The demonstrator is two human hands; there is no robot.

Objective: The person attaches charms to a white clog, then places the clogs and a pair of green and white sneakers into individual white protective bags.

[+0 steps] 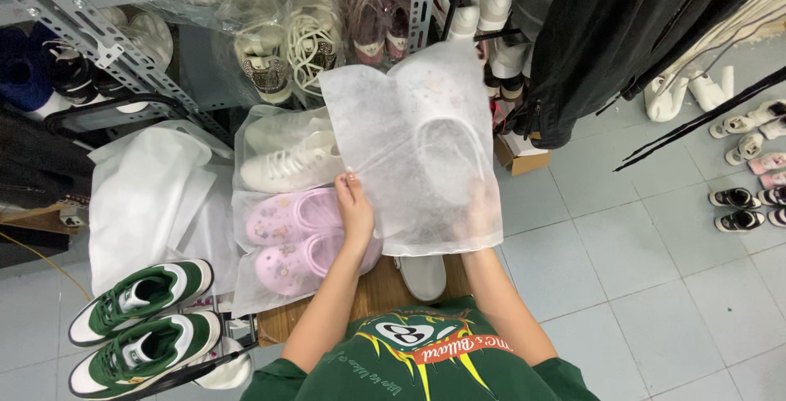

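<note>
Your left hand (354, 208) pinches the left edge of a translucent white non-woven fabric bag (385, 122), held upright above the wooden table (385, 290). Your right hand (483, 208) is inside the bag, gripping a white slip-on shoe (446, 151) visible through the fabric. A second white shoe (423, 276) lies on the table below. Just left, pink perforated clogs (291, 237) and white lace-up sneakers (291, 159) sit bagged. Green-and-white sneakers (143, 319) rest further left.
</note>
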